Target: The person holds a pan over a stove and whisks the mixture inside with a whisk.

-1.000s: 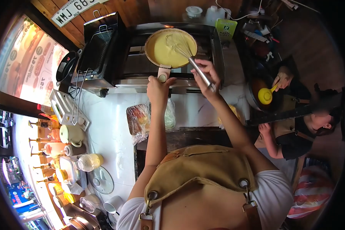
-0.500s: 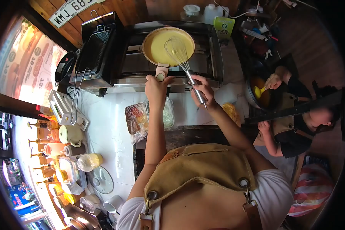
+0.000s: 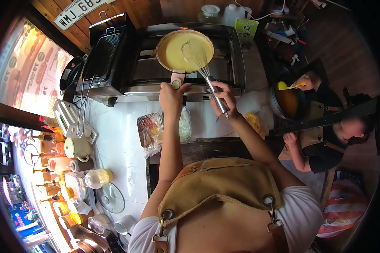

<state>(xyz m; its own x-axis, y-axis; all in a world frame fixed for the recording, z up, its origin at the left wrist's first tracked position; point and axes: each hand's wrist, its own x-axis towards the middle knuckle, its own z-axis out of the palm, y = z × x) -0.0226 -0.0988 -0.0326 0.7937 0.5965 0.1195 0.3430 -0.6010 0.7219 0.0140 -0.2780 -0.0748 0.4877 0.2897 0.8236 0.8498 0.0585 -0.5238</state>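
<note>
Counter: I am seeing a white, grey-veined counter [image 3: 126, 135] spreading below and to the left of the steel-and-black stove [image 3: 156, 90].
Co-worker: at far right, a person in a dark top [image 3: 331, 158] is holding a yellow ladle [image 3: 283, 86] at a deep dark pan [image 3: 302, 110].
Pan: a round, brown-rimmed pan [image 3: 158, 57] is sitting on the stove, holding smooth, pale yellow liquid [image 3: 171, 47]; it is lying just beyond both hands, nearer the left.
Wrapped packs: a clear-wrapped pack with reddish contents [image 3: 150, 131] and a clear-wrapped pale green pack [image 3: 185, 124] are lying either side of the left forearm.
Whisk: a steel balloon whisk [image 3: 212, 87] is slanting over the pan's right side, its wires overlapping the liquid; I cannot tell how deep they are dipping.
Left hand: my left hand [image 3: 170, 96] is closing around the flat beige pan handle [image 3: 177, 78], its thumb pointing right.
Right hand: my right hand [image 3: 224, 99] is holding the whisk's metal grip with narrowly curled fingers, the butt end showing below them.
</note>
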